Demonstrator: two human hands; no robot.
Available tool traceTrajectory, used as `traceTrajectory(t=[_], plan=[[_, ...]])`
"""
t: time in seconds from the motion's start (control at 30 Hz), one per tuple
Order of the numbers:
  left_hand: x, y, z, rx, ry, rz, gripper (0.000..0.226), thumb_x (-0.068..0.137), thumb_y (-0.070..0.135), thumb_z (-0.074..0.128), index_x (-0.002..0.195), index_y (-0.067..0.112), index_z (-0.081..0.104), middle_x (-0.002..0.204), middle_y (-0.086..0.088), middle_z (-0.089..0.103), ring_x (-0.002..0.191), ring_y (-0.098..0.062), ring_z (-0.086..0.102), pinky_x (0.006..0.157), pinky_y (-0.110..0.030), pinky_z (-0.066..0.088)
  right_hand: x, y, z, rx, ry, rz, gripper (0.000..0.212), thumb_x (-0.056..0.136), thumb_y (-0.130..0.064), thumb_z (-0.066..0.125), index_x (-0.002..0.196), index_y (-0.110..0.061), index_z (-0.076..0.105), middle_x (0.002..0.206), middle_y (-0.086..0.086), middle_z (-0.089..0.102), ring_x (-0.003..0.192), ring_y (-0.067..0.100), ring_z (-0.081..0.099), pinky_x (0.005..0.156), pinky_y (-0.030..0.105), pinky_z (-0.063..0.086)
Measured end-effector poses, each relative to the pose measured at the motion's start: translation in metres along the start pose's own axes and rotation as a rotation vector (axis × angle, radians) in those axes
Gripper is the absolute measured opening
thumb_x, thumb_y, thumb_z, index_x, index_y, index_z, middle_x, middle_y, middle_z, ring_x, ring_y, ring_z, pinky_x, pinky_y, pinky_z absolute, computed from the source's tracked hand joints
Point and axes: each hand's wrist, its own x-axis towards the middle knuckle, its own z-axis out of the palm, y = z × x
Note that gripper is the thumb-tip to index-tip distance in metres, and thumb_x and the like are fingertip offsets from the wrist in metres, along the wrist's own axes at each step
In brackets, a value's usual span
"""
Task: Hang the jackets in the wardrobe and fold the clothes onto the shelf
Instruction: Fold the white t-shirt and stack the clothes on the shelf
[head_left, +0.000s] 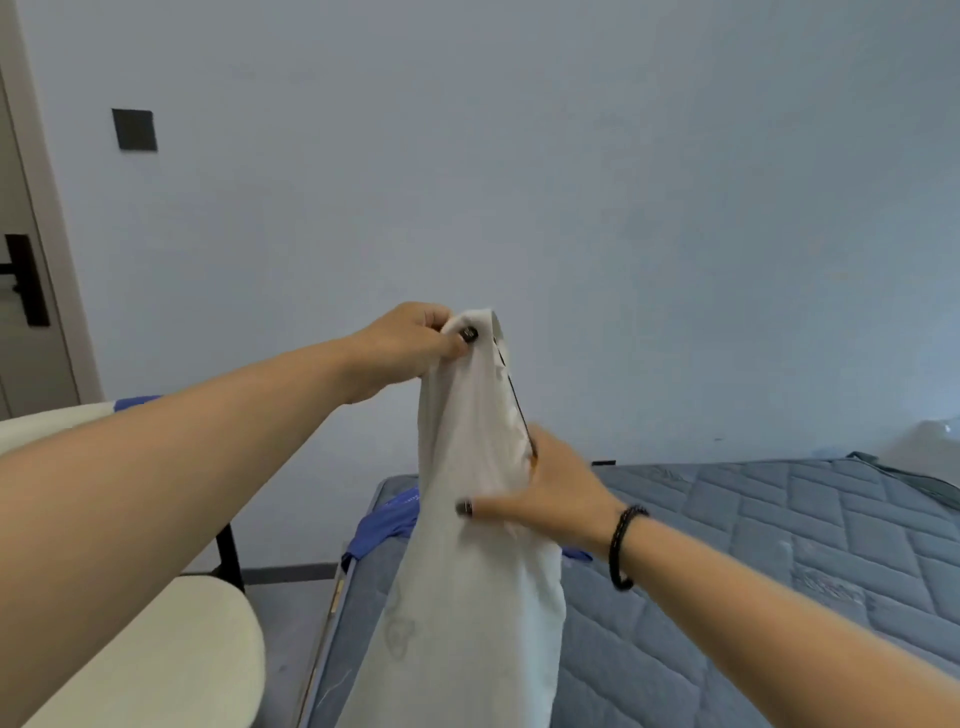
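1. The left hand (402, 348) is raised in the middle of the view, its fingers and thumb curled round the top edge of a white garment (467, 545), pinching the cloth beside a dark round button or snap (470, 333).
2. The right hand (545, 493) is lower and just to the right, clamped on the same garment partway down its right edge; the thumb lies across the front of the cloth and the fingers are hidden behind it. A thin dark cord or trim (514, 395) runs down that edge between the two hands.
3. On the right wrist sits one dark beaded bracelet (623, 545).
4. The garment hangs in the air from the two hands, bunched into a long narrow drape, its lower part falling in front of the near left corner of the mattress (753, 545).
5. The mattress is grey-blue and quilted in diamonds, filling the right and near part of the scene.
6. One blue garment (384, 519) lies on the mattress's far left corner, partly behind the white one.
7. To the left stands one cream padded chair (171, 649) with a dark leg.
8. The far wall (571, 182) is plain pale blue, with one dark square plate (134, 130) on it at the left.
9. At the far left edge is one door (26, 291) with a dark handle.
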Motion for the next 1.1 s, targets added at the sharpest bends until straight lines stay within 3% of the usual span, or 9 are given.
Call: traceTrajectory(t=[0.1, 0.17, 0.27, 0.43, 0.63, 0.77, 0.9, 1.0, 1.1], plan=[[0.006, 0.002, -0.02, -0.006, 0.287, 0.003, 0.021, 0.096, 0.016, 0.039, 0.081, 0.011, 0.052, 0.08, -0.004, 0.05, 0.075, -0.018, 0.046, 0.069, -0.032, 0.038, 0.01, 0.019, 0.007, -0.189, -0.073, 0.047, 0.022, 0.071, -0.03, 0.08, 0.074, -0.018, 0.062, 0.08, -0.003, 0.067, 0.072, 0.01, 0.064, 0.068, 0.023, 0.055], [0.01, 0.002, -0.039, 0.0, 0.463, 0.016, 0.028, 0.098, 0.015, 0.035, 0.072, 0.015, 0.045, 0.073, -0.001, 0.043, 0.065, -0.016, 0.04, 0.06, -0.03, 0.032, 0.029, 0.023, -0.009, -0.234, 0.001, 0.046, 0.029, 0.074, -0.026, 0.077, 0.059, -0.021, 0.053, 0.064, -0.005, 0.057, 0.06, 0.008, 0.055, 0.055, 0.016, 0.043], [0.013, -0.002, -0.076, 0.078, 0.651, -0.004, 0.023, 0.099, 0.022, 0.036, 0.078, 0.015, 0.041, 0.075, 0.001, 0.042, 0.063, -0.014, 0.038, 0.055, -0.03, 0.03, 0.061, 0.008, -0.051, -0.3, 0.163, 0.038, 0.032, 0.076, -0.028, 0.076, 0.056, -0.026, 0.051, 0.065, -0.005, 0.056, 0.069, 0.013, 0.056, 0.047, 0.01, 0.034], [0.011, 0.012, -0.123, 0.253, 0.764, 0.067, 0.031, 0.098, 0.03, 0.039, 0.07, 0.017, 0.032, 0.07, 0.001, 0.038, 0.06, -0.017, 0.033, 0.053, -0.033, 0.025, 0.098, -0.058, -0.132, -0.347, 0.547, -0.058, 0.026, 0.077, -0.028, 0.075, 0.064, -0.008, 0.063, 0.072, 0.011, 0.062, 0.073, 0.024, 0.057, 0.054, 0.029, 0.037], [-0.002, 0.05, -0.156, 0.269, 0.705, 0.195, 0.03, 0.09, 0.037, 0.061, 0.079, 0.011, 0.051, 0.075, -0.003, 0.053, 0.066, -0.019, 0.047, 0.057, -0.031, 0.035, 0.107, -0.139, -0.204, -0.213, 0.864, -0.225, 0.032, 0.08, -0.016, 0.062, 0.056, -0.006, 0.043, 0.054, 0.005, 0.035, 0.058, 0.022, 0.033, 0.049, 0.03, 0.021], [-0.029, 0.09, -0.181, 0.025, 0.468, 0.234, 0.047, 0.076, 0.047, 0.073, 0.098, 0.005, 0.068, 0.093, -0.013, 0.07, 0.081, -0.021, 0.065, 0.075, -0.035, 0.051, 0.08, -0.17, -0.236, -0.232, 0.773, -0.363, 0.039, 0.088, -0.02, 0.061, 0.057, -0.011, 0.038, 0.057, 0.002, 0.037, 0.057, 0.018, 0.032, 0.05, 0.029, 0.022], [-0.057, 0.131, -0.202, -0.25, 0.265, 0.213, 0.051, 0.096, 0.048, 0.042, 0.07, 0.017, 0.073, 0.078, -0.002, 0.069, 0.071, -0.013, 0.066, 0.078, -0.032, 0.043, 0.039, -0.178, -0.261, -0.207, 0.57, -0.412, 0.064, 0.076, -0.056, 0.068, 0.069, 0.005, 0.051, 0.067, 0.004, 0.045, 0.063, 0.014, 0.041, 0.06, 0.028, 0.031], [-0.072, 0.149, -0.205, -0.257, 0.237, 0.245, 0.026, 0.082, 0.032, 0.055, 0.064, 0.014, 0.056, 0.08, -0.005, 0.051, 0.073, -0.019, 0.048, 0.077, -0.03, 0.033, 0.01, -0.192, -0.28, -0.134, 0.602, -0.455, 0.104, 0.053, -0.085, 0.06, 0.089, 0.012, 0.053, 0.073, 0.003, 0.05, 0.067, 0.015, 0.047, 0.064, 0.031, 0.037], [-0.09, 0.164, -0.201, -0.141, 0.18, 0.188, 0.03, 0.091, 0.005, 0.042, 0.081, 0.002, 0.07, 0.094, -0.013, 0.068, 0.089, -0.023, 0.064, 0.087, -0.032, 0.046, -0.013, -0.2, -0.288, -0.036, 0.483, -0.392, 0.06, 0.089, -0.051, 0.056, 0.102, 0.008, 0.06, 0.085, 0.015, 0.062, 0.076, 0.022, 0.058, 0.072, 0.04, 0.049]])
